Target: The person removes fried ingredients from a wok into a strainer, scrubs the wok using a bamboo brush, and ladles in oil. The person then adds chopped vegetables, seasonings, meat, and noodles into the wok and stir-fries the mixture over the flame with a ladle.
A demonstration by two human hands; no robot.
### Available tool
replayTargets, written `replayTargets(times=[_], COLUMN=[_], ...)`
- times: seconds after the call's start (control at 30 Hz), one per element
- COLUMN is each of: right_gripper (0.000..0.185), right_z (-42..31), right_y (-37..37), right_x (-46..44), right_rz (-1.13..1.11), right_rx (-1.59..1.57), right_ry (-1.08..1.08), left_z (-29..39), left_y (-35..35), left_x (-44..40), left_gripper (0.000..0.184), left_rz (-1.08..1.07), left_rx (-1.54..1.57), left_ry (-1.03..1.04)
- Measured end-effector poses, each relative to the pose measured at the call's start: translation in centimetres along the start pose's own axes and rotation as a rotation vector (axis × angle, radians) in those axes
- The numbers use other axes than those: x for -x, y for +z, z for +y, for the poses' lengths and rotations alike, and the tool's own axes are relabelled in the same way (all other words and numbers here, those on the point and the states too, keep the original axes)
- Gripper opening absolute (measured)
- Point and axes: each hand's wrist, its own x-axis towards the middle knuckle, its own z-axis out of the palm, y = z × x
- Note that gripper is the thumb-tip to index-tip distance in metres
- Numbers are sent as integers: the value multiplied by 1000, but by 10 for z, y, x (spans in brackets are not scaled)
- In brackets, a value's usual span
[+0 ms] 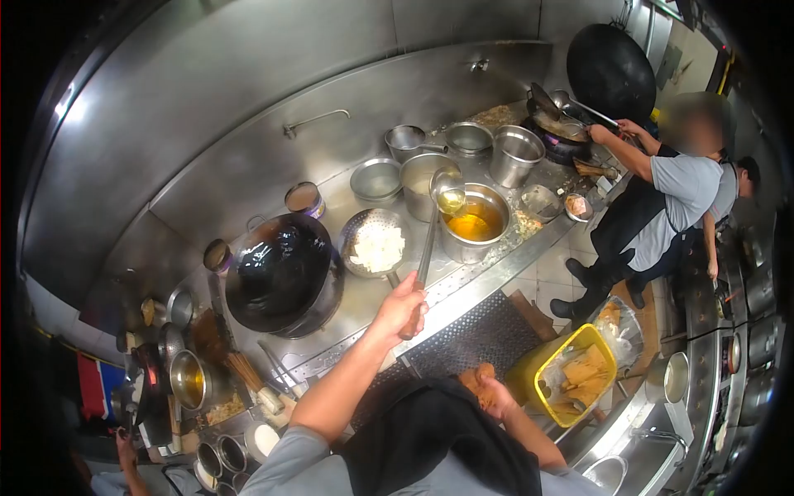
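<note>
My left hand is wrapped round the handle of a metal ladle. The ladle's bowl holds yellow liquid and hangs at the rim of a steel pot with orange-yellow oil in it. Near my apron, my right hand grips a brown cloth. A perforated strainer with white pieces rests on the counter between the pot and a large black wok.
Several steel pots, such as one at the back, stand along the counter. A yellow bin is at the lower right. One co-worker handles a wok at the right; others are partly visible. A faucet juts from the wall.
</note>
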Motion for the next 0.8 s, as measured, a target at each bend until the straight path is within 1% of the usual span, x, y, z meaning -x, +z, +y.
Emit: replayTargets(times=[0.03, 0.07, 0.1, 0.13, 0.17, 0.2, 0.23, 0.3, 0.37, 0.43, 0.5, 0.53, 0.6, 0.7, 0.73, 0.8], right_gripper=[47, 46, 46, 46, 44, 43, 43, 40, 40, 40, 39, 39, 39, 39, 39, 40], right_z=[3, 4, 2, 3, 7, 7, 8, 12, 12, 14, 15, 16, 17, 14, 15, 14], right_y=[-5, -9, -6, -1, 3, 13, 11, 3, -10, -6, 1, 2, 1, 48, 42, 31], right_x=[1, 2, 3, 4, 6, 8, 2, -8, -18, -27, -28, -31, -40, -25, -32, -45], right_rz=[2, -13, -30, -35, 21, 74, 63, 134, 111, 97, 95, 93, 65, 50, 51, 2], right_rx=[5, 4, 7, 23, 7, -4, 25, 61, 105, 132, 141, 151, 136, 193, 199, 301], right_ry=[0, 34, 72, 83, 72, 66, 93, 90, 130, 151, 103, 109, 176, 150, 151, 166], left_z=[-3, -6, -7, -8, -9, -10, -11, -12, -10, -8, -4, 2, 6, 1, 1, -2], left_y=[1, 1, -1, -4, -8, -14, -21, -41, -63, -95, -138, -150, -186, -247, -261, -285], left_x=[-5, -7, -6, -3, 1, 9, 17, 39, 69, 104, 136, 151, 177, 193, 195, 195], left_gripper=[79, 79, 79, 76, 74, 71, 71, 70, 69, 68, 70, 71, 70, 70, 70, 69], left_rz=[15, 39, 49, 65, 87, 116, 153, 201, 275, 387, 457, 512, 624, 760, 763, 861], left_rx=[-125, -176, -167, -292, -415, -448, -431, -511, -475, -312, -249, -149, -179, -228, -223, -293], left_ry=[17, 32, 41, 56, 70, 89, 99, 155, 192, 202, 188, 207, 224, 197, 199, 183])
